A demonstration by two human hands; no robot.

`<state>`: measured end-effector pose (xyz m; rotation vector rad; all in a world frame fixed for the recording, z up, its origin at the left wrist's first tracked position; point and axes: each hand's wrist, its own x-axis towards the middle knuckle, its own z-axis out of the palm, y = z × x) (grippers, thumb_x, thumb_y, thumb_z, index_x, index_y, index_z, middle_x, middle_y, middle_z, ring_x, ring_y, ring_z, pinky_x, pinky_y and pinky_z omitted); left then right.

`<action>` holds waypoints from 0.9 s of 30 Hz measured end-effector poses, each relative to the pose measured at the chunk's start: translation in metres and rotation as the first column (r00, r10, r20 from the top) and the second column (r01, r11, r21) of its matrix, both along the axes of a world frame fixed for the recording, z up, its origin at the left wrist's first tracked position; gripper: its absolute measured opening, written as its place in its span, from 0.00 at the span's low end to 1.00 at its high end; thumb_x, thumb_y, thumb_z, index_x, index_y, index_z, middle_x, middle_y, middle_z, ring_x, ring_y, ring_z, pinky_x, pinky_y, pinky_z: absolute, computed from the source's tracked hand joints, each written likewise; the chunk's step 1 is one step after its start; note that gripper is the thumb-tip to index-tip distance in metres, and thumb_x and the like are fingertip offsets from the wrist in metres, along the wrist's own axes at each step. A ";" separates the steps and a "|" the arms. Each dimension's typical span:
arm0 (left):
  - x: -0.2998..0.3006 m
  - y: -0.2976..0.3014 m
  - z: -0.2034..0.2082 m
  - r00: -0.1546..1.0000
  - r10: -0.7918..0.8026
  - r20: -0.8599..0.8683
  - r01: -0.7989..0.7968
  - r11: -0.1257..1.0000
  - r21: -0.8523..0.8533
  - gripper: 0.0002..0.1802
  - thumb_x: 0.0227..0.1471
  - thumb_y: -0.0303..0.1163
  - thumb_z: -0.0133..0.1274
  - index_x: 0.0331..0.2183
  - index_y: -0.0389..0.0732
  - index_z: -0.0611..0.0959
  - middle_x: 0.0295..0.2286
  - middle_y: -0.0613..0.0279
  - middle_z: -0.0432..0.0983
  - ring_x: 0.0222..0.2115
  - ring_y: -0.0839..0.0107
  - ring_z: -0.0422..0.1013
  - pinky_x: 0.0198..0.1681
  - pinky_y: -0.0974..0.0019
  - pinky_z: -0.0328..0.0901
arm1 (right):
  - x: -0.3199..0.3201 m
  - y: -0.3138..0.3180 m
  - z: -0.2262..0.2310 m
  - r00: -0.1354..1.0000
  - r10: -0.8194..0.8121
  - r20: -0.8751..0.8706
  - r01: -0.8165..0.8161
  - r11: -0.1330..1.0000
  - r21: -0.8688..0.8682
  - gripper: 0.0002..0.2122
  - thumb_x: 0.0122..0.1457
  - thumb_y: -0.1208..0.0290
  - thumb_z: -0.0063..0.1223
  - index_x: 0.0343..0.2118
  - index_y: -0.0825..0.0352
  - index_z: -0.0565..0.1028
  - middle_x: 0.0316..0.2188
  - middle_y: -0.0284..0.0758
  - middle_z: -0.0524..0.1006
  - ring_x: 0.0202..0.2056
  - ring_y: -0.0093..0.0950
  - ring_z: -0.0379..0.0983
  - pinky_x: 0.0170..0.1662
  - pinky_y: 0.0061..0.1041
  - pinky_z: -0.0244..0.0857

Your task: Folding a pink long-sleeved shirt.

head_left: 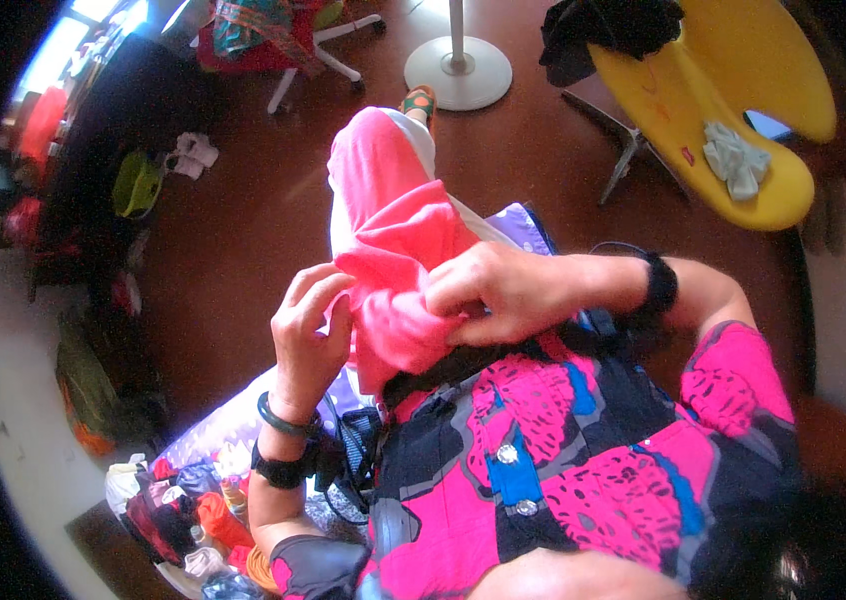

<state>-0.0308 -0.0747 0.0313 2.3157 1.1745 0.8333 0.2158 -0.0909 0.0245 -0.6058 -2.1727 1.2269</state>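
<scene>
The pink cloth (395, 225) lay over the white trouser leg (424, 142), stretching from the centre toward eleven o'clock; handling seemed partway, its near part gathered, not yet flat. At its four o'clock, the right hand (503, 285) pinched a fold, fingertips partly hidden. At eight o'clock, the left hand (309, 328) curved against the edge; whether it pinched, one could not tell.

Bright window (61, 45) above reddish-brown floor (233, 240), yellow chair (678, 115), pale wall (18, 400).

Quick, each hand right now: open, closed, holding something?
Left hand: fingers curled at the pink cloth; grip cannot be told.
Right hand: closed, holding the pink cloth.
</scene>
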 end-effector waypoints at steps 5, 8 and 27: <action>0.001 -0.010 0.015 0.998 -0.054 0.045 0.058 0.993 -0.103 0.10 0.44 0.18 0.52 0.32 0.36 0.81 0.33 0.53 0.75 0.33 0.65 0.75 0.32 0.68 0.70 | 0.006 -0.027 0.049 0.971 0.168 -0.169 -0.130 0.968 0.216 0.05 0.43 0.78 0.51 0.24 0.64 0.68 0.28 0.36 0.72 0.32 0.38 0.72 0.32 0.33 0.68; 0.004 -0.011 0.022 0.994 -0.096 0.061 0.102 0.988 -0.119 0.12 0.41 0.18 0.54 0.33 0.36 0.81 0.33 0.52 0.75 0.34 0.61 0.74 0.35 0.65 0.69 | 0.008 -0.032 0.058 0.979 0.170 -0.110 -0.138 0.958 0.252 0.04 0.43 0.78 0.49 0.24 0.63 0.68 0.30 0.35 0.73 0.33 0.37 0.72 0.32 0.32 0.68; 0.024 -0.014 -0.018 0.918 -0.387 -0.086 0.373 0.917 -0.140 0.19 0.37 0.23 0.57 0.38 0.38 0.78 0.34 0.51 0.74 0.37 0.54 0.71 0.40 0.59 0.66 | 0.015 -0.018 0.042 0.997 0.030 -0.074 -0.042 0.983 -0.176 0.23 0.46 0.81 0.52 0.49 0.69 0.66 0.41 0.37 0.72 0.39 0.25 0.71 0.41 0.22 0.67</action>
